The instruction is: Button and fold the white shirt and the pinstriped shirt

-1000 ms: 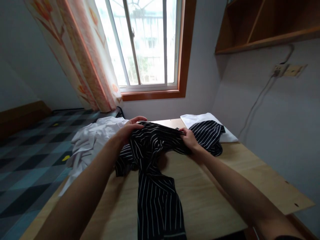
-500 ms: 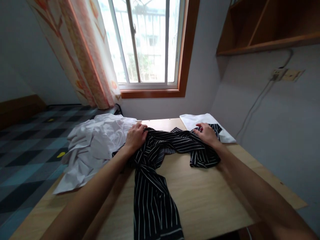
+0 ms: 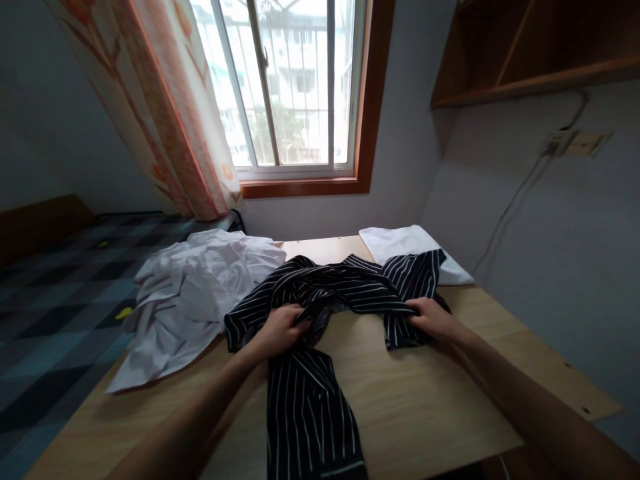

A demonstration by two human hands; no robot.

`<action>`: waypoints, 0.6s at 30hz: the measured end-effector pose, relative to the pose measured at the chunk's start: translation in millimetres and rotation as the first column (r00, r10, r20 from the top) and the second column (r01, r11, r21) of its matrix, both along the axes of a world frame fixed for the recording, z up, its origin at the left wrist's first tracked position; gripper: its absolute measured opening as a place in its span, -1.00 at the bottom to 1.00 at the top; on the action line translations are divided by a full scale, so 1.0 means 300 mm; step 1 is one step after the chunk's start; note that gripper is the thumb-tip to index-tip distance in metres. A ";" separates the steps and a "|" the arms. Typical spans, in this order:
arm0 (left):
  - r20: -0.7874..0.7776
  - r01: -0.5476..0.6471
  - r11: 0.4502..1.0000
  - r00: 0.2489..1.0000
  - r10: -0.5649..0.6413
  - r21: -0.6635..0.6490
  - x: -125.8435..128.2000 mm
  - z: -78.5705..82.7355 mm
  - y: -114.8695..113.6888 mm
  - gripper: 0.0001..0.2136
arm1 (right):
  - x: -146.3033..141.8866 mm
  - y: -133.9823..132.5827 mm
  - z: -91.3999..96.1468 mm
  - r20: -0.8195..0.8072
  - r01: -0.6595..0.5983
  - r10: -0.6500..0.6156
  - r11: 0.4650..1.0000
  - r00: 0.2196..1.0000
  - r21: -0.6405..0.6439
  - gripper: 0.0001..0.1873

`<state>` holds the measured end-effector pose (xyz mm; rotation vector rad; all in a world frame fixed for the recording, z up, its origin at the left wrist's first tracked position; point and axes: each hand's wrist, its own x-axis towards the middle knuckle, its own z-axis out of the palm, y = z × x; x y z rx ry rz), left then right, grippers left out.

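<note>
At the near edge of the desk [image 3: 425, 400], a long panel of the black striped garment [image 3: 310, 400] is seen hanging over and out of view, so only part of its weight is borne by the wood. Slightly further in, the left hand [image 3: 281, 328] is closed on a bunch of the striped cloth near the desk's middle, with the fingers curled into the fabric where several folds meet. It appears to be gripped there because that is where the twisted upper part joins the hanging panel. Towards the right edge, the right hand [image 3: 431, 317] is laid on what looks like a sleeve end, the fingers bent over its hem and clenched on it. Between the two hands the cloth is drawn out sideways in a rumpled band, which is probably kept taut by the opposed grips.

Behind the left hand, a crumpled white garment [image 3: 190, 293] is heaped at the left edge and partly spills off it, touching the striped one. At the far right corner a folded white cloth [image 3: 400, 241] lies flat, overlapped by a striped flap. It seems to have been set well apart from the heap.

Beyond the far edge, a window [image 3: 290, 87] with a patterned curtain [image 3: 165, 100] is seen. A wooden shelf [image 3: 525, 53] and a wall socket [image 3: 560, 141] are fixed on the right wall.
</note>
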<state>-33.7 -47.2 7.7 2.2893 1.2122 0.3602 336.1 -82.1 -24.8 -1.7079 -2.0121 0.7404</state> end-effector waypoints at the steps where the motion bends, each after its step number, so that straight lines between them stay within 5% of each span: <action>1: 0.101 0.090 0.988 0.992 -0.077 -0.125 -0.009 0.009 -0.013 -0.79 | 0.012 -0.023 0.023 -0.115 -0.118 0.106 0.987 0.988 -0.105 -0.83; 3: 0.269 0.263 0.906 0.947 -0.176 -0.333 -0.030 0.030 -0.053 -0.71 | 0.032 -0.075 0.069 -0.357 -0.339 0.244 0.912 0.902 -0.231 -0.80; 5: 0.327 0.285 0.889 0.930 -0.167 -0.359 -0.050 0.044 -0.091 -0.66 | 0.037 -0.119 0.105 -0.480 -0.418 0.292 0.891 0.827 -0.179 -0.73; 8: 0.218 0.018 0.999 0.976 -0.010 -0.033 -0.069 0.037 -0.103 -0.73 | 0.001 -0.140 0.107 -0.419 -0.254 0.257 0.965 0.871 0.062 -0.73; 11: 0.033 -0.055 0.972 0.998 0.048 0.228 -0.063 -0.009 -0.077 -0.76 | -0.084 -0.124 0.040 -0.320 -0.110 0.172 0.973 0.932 0.205 -0.71; 15: -0.104 0.047 0.967 0.994 -0.022 0.249 -0.009 -0.075 -0.100 -0.74 | -0.215 -0.135 -0.031 -0.226 -0.023 0.076 0.973 0.971 0.228 -0.67; 18: -0.123 0.051 0.987 0.992 -0.032 0.154 0.027 -0.078 -0.183 -0.73 | -0.274 -0.193 0.004 -0.300 -0.194 0.203 0.979 0.932 0.061 -0.65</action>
